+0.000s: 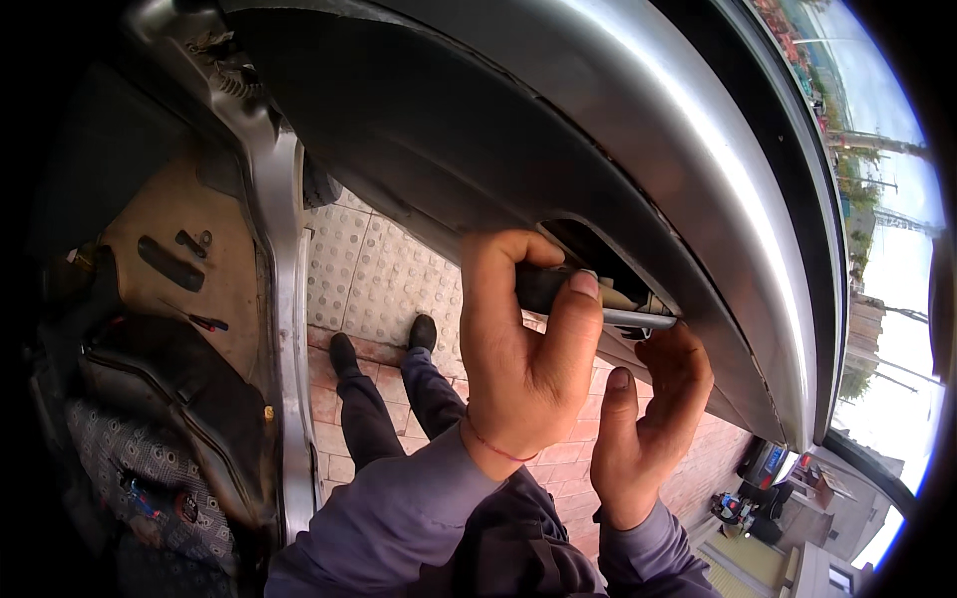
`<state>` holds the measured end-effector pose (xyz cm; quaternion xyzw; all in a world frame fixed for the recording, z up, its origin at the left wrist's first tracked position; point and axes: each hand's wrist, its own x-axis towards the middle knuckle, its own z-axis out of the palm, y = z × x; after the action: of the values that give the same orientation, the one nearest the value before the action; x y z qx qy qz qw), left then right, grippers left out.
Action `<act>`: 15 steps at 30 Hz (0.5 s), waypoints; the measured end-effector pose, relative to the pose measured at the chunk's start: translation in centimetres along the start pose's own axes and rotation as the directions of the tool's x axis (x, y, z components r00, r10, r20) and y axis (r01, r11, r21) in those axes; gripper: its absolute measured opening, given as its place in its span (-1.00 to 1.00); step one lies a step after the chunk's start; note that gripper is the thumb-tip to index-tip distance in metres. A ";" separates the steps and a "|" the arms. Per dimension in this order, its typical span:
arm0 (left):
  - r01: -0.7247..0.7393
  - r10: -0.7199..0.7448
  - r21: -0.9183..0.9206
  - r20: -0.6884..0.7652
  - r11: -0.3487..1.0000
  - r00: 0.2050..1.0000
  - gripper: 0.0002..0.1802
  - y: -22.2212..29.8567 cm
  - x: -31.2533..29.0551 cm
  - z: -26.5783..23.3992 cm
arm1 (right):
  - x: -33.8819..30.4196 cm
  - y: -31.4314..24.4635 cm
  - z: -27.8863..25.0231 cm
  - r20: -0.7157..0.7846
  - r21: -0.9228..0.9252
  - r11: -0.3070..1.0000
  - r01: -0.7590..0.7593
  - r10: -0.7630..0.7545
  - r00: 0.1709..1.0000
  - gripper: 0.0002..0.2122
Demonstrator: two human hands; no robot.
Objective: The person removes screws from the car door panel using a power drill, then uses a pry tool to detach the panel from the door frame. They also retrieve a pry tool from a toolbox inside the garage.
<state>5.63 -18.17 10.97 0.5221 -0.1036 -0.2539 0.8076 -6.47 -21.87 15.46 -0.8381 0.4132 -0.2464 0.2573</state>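
Observation:
A silver and dark car door (688,130) stands open in front of me, with a long dark recess (590,247) in its panel. My left hand (528,359) is closed, thumb and bent forefinger pinching a dark handle-like piece (541,289) at the recess. From that piece a grey bar (643,320) runs toward the recess's right end. Below the bar's end is my right hand (653,419), its thumb raised and apart. Its curled fingertips reach the bar's end and are partly hidden there.
Left of me, the car's silver sill (289,349) borders a brown floor (224,264). A dark handle-shaped part (169,263), small black pieces and a screwdriver-like tool (207,322) lie there, near a patterned seat (150,468). Tiles (374,269) are underfoot. A parked vehicle (766,464) is at lower right.

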 end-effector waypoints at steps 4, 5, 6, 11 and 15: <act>-0.181 0.182 0.035 -0.027 0.983 0.983 -0.64 -1.8 -1.0 0.0 | 0.0 -0.6 0.5 0.029 0.339 0.928 -0.153 0.152 0.988 -0.46; -0.193 0.193 0.037 -0.004 0.981 0.981 -0.64 -1.7 -0.8 -0.3 | 0.0 -0.6 0.8 0.022 0.380 0.912 -0.153 0.156 0.987 -0.46; -0.203 0.202 0.039 0.021 0.978 0.979 -0.64 -1.7 -0.4 -0.6 | 0.1 -0.5 1.1 0.016 0.419 0.895 -0.153 0.161 0.987 -0.46; -0.109 0.112 -0.115 0.014 0.987 0.994 -0.65 -1.5 0.5 -0.7 | 0.0 -0.4 1.7 -0.046 0.455 0.878 -0.151 0.193 0.980 -0.48; 0.000 0.045 -0.310 0.138 0.951 0.989 -0.54 -1.6 0.9 -1.1 | 0.0 -0.5 1.8 -0.054 0.434 0.887 -0.159 0.202 0.978 -0.45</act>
<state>6.39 -18.29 8.97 0.3686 -0.1266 -0.2945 0.8725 -5.01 -21.19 14.42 -0.7061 0.4374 -0.3465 0.4359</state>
